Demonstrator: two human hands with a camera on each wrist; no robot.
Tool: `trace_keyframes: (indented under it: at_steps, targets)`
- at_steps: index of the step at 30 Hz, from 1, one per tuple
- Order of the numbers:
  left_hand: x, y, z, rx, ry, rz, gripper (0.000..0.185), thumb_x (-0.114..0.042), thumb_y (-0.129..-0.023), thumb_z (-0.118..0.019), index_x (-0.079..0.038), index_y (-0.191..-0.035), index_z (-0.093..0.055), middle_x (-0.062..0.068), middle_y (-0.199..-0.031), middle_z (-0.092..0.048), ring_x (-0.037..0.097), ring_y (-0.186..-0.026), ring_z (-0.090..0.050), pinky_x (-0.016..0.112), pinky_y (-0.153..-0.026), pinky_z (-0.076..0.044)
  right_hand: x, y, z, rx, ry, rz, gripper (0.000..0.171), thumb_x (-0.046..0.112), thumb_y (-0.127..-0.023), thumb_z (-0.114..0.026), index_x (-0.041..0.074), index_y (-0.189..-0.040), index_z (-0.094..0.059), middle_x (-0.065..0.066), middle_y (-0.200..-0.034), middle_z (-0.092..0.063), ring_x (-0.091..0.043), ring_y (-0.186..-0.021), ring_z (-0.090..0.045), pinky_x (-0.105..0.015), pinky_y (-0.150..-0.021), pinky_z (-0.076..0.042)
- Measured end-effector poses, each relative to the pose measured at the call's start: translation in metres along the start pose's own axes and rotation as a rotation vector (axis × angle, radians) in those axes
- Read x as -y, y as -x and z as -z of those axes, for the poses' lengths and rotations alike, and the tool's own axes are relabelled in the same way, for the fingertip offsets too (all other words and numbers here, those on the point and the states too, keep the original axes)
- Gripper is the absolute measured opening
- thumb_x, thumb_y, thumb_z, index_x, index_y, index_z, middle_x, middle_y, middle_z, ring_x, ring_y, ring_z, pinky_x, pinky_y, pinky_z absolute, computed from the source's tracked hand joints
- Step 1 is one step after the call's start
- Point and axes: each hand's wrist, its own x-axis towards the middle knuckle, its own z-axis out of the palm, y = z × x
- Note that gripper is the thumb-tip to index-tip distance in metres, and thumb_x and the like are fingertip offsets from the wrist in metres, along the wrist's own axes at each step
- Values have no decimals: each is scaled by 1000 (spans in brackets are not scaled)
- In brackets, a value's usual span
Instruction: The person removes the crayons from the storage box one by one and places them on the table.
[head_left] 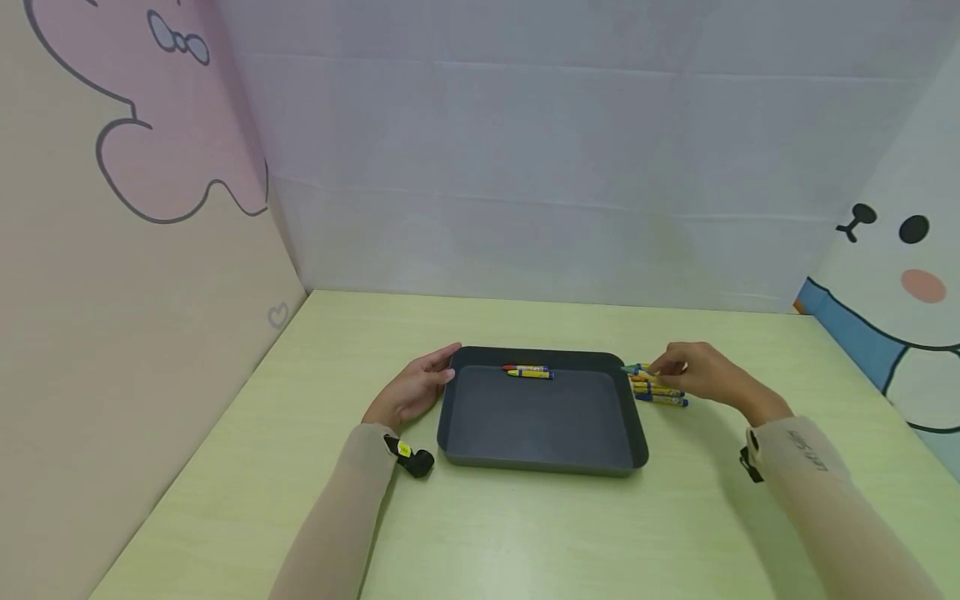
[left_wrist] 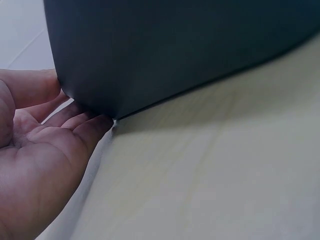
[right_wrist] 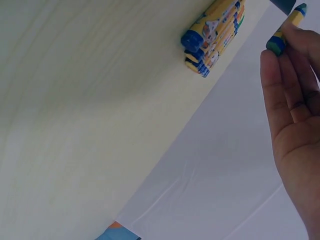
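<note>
My left hand [head_left: 411, 389] grips the left side of a dark grey tray [head_left: 540, 442], near its far corner. In the left wrist view, the thumb and fingers [left_wrist: 92, 131] meet the tray's outer wall and lower edge. Inside the tray, toward the far wall, lie a red crayon [head_left: 525, 367] and a yellow crayon [head_left: 531, 375]. Just beyond the tray's right side, my right hand [head_left: 701, 372] pinches a green crayon [right_wrist: 286, 31] between thumb and fingertips, above the table. Below that hand, several crayons [head_left: 660, 400] in yellow wrappers lie side by side.
The pale wooden table [head_left: 525, 533] meets a white sheeted wall [head_left: 555, 183] at the back. Cartoon-printed panels stand at the left [head_left: 172, 275] and right [head_left: 892, 317]. Black straps with small devices sit at both cuffs.
</note>
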Motion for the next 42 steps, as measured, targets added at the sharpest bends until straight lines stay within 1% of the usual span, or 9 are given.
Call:
trace_keyframes:
  at_steps: [5, 12, 15, 19, 21, 25, 30, 36, 42]
  targets:
    - [0, 0, 0, 1, -1, -1, 61, 5, -99, -41, -7, -154, -18, 6, -163, 2, 20, -150, 7, 39, -121, -8, -7, 7, 1, -3, -20, -4, 16, 0, -86, -66, 1, -100, -73, -1, -84, -62, -11, -77, -62, -25, -65, -52]
    - [1, -1, -1, -7, 0, -4, 60, 5, -99, -41, -7, -154, -19, 6, -163, 1, 20, -150, 7, 39, -121, -7, -10, 11, 2, 40, -39, -32, 17, 0, -87, -64, -2, -103, -72, -4, -87, -64, -8, -76, -62, -25, -64, -52]
    - [1, -1, 0, -6, -8, -8, 60, 5, -99, -41, -8, -154, -20, 7, -163, 2, 21, -150, 8, 39, -121, -6, -10, 13, 1, 63, -51, -53, 17, 0, -88, -63, -1, -101, -72, -4, -87, -64, -7, -76, -61, -25, -64, -52]
    - [2, -1, 1, -3, -24, -7, 60, 4, -99, -42, -9, -154, -20, 6, -163, 3, 21, -149, 10, 39, -121, -5, -12, 14, -2, 89, -66, -57, 14, 1, -87, -65, 1, -99, -73, -5, -89, -66, -11, -79, -63, -26, -66, -52]
    - [2, -1, 1, 0, -19, -5, 60, 4, -100, -41, -9, -154, -20, 5, -163, 3, 21, -150, 8, 39, -121, -6, -14, 14, -4, 102, -71, -56, 13, 2, -86, -67, 2, -98, -73, -6, -90, -68, -13, -79, -64, -25, -66, -53]
    - [1, -1, 1, 5, -1, -3, 60, 5, -100, -39, -8, -155, -19, 4, -163, 2, 20, -150, 6, 39, -121, -9, -18, 15, -6, 113, -48, -48, 12, 4, -85, -69, 6, -95, -74, -3, -90, -69, -9, -79, -63, -24, -67, -52]
    - [0, -1, 0, 9, 9, -9, 60, 6, -99, -39, -7, -154, -19, 5, -163, 1, 20, -150, 5, 39, -121, -7, -18, 17, -7, 126, -53, -29, 12, 3, -85, -68, 7, -94, -75, -3, -89, -68, -8, -77, -63, -24, -66, -52]
    - [-1, 0, -1, 11, 3, -15, 60, 6, -99, -40, -6, -154, -18, 6, -163, 2, 21, -150, 7, 39, -121, -6, -21, 17, -9, 150, -58, -45, 13, 3, -84, -69, 7, -94, -75, -4, -92, -70, -6, -78, -64, -23, -68, -53]
    - [-1, 0, 0, 12, 8, -12, 60, 6, -99, -39, -7, -154, -18, 5, -163, 3, 20, -149, 9, 39, -121, -4, -24, 17, -11, 149, -53, -55, 12, 3, -83, -70, 8, -92, -76, -4, -91, -70, -5, -77, -63, -23, -67, -53]
